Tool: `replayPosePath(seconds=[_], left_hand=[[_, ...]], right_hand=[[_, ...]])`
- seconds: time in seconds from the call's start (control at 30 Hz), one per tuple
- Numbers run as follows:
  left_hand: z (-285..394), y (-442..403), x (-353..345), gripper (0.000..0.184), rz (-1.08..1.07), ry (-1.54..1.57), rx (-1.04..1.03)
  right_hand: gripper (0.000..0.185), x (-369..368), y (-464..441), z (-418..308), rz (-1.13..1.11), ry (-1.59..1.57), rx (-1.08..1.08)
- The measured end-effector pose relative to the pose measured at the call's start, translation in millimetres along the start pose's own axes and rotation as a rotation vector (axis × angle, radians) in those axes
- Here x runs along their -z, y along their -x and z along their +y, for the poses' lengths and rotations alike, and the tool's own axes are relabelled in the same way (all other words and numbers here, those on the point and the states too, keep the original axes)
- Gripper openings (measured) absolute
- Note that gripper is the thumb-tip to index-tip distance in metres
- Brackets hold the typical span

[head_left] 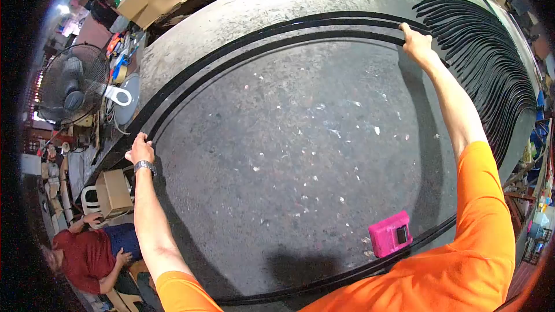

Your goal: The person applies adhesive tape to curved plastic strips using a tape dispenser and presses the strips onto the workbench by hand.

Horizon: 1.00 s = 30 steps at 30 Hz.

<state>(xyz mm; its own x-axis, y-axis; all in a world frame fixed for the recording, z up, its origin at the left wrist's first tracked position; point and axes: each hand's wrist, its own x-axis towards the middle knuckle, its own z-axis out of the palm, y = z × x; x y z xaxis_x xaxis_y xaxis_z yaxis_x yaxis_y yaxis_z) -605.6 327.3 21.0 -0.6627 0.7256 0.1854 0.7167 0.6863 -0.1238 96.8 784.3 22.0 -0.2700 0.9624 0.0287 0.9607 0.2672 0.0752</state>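
Long, narrow black strips (277, 30) arc across the far side of the dark work table, running from hand to hand. At the left end, my left hand (140, 151), with a metal watch on its wrist, is closed on them near the table's left edge. My right hand (416, 45) grips their other end, its fingers bent around them. Just past it lies a large bundle of similar black strips (485, 63), fanned out in curved rows. Whether the strips are rubber or cloth, I cannot tell.
A pink box (388, 236) with a dark panel sits on the table (289, 150) near my body. More black strips (289, 294) run along the near edge. A fan (72, 84) stands left. Below it, a seated person (92, 254) is beside a cardboard box (114, 190).
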Motion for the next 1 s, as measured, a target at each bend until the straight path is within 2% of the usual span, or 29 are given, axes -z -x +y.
replayPosePath(seconds=[0.33, 0.37, 0.43, 0.47, 0.5, 0.53, 0.57, 0.63, 0.7, 0.77, 0.93, 1.0], left_hand=[[11.8, -51.3, -44.7, 0.020, 0.094, -0.020, -0.071], [9.2, -57.3, -44.7, 0.022, 0.053, -0.055, -0.072], [51.2, -38.9, -6.5, 0.054, 0.064, -0.149, 0.030], [26.4, -53.1, -41.2, 0.067, 0.173, -0.163, -0.115], [50.3, -38.6, -26.7, 0.070, 0.136, -0.089, -0.118], [64.4, -25.2, -34.0, 0.069, 0.182, -0.015, -0.191], [71.7, -11.5, -38.6, 0.068, 0.226, 0.044, -0.252], [94.9, 30.4, -53.5, 0.063, 0.190, 0.153, -0.344], [106.6, 70.9, -74.4, 0.062, 0.034, 0.315, -0.382], [162.3, 125.7, -24.8, 0.062, -0.250, 0.191, -0.163], [173.1, 153.6, -22.1, 0.064, -0.192, 0.139, -0.219], [173.8, 155.5, -21.7, 0.064, -0.178, 0.117, -0.210]], right_hand=[[0.051, -14.4, -45.6, -20.1, 0.035, 0.055, -0.021], [0.050, -15.6, -43.6, -16.3, 0.034, 0.063, -0.029], [0.050, -2.3, -29.3, -29.6, 0.197, 0.129, 0.014], [0.049, 6.9, -17.7, -37.9, 0.200, 0.127, -0.056], [0.048, -5.1, -7.9, -36.8, 0.277, 0.119, -0.048], [0.050, 8.4, 7.3, -50.5, 0.128, 0.072, -0.106], [0.050, -13.7, 12.2, -46.2, 0.157, -0.002, -0.062], [0.048, -38.1, 28.4, -41.4, 0.132, -0.146, -0.052], [0.046, -54.2, 38.5, -29.5, 0.111, -0.180, -0.083], [0.045, -58.6, 41.6, -15.9, 0.103, -0.183, -0.113], [0.041, -52.7, 36.8, 14.2, 0.140, -0.275, -0.155], [0.042, -47.7, 26.1, 31.2, 0.130, -0.282, -0.245]])
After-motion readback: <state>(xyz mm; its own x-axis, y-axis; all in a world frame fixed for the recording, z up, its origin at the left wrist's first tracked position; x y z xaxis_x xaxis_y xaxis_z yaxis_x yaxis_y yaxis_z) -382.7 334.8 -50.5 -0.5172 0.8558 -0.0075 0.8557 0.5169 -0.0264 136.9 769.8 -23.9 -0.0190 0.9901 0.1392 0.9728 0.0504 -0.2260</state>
